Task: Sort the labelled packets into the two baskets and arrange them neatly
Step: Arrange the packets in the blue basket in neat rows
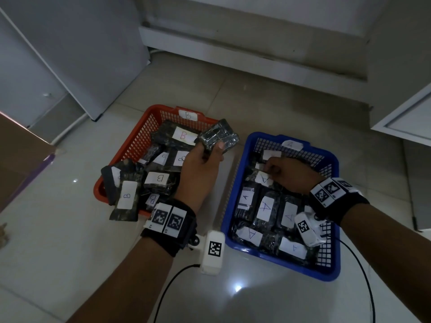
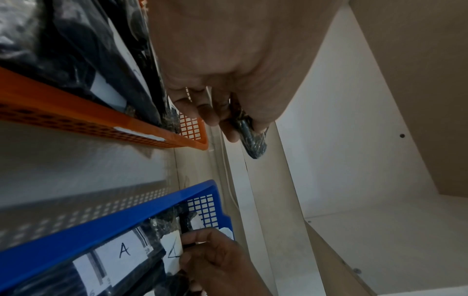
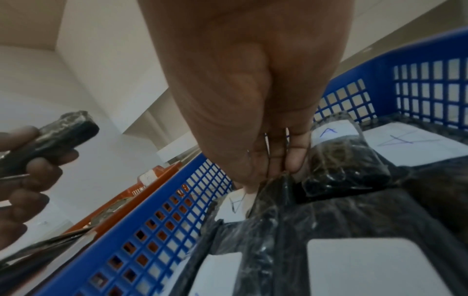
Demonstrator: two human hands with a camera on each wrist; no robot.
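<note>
head view: left hand (image 1: 200,164) grasps a dark packet (image 1: 219,135); right hand (image 1: 289,174) pinches an a-packet (image 1: 262,179) in the blue basket (image 1: 326,273). better turn the held label up first.

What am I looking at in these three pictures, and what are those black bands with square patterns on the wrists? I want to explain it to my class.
A person sorts packets with bare hands; no machine is involved. The wristbands carry small cameras. One picture comes from a head camera, the other two from the wrists. On the tiled floor stand an orange basket of B packets and a blue basket of A packets. The left hand holds a dark packet in the air; its label is hidden. The right hand pinches a packet lying in the blue basket.
</note>
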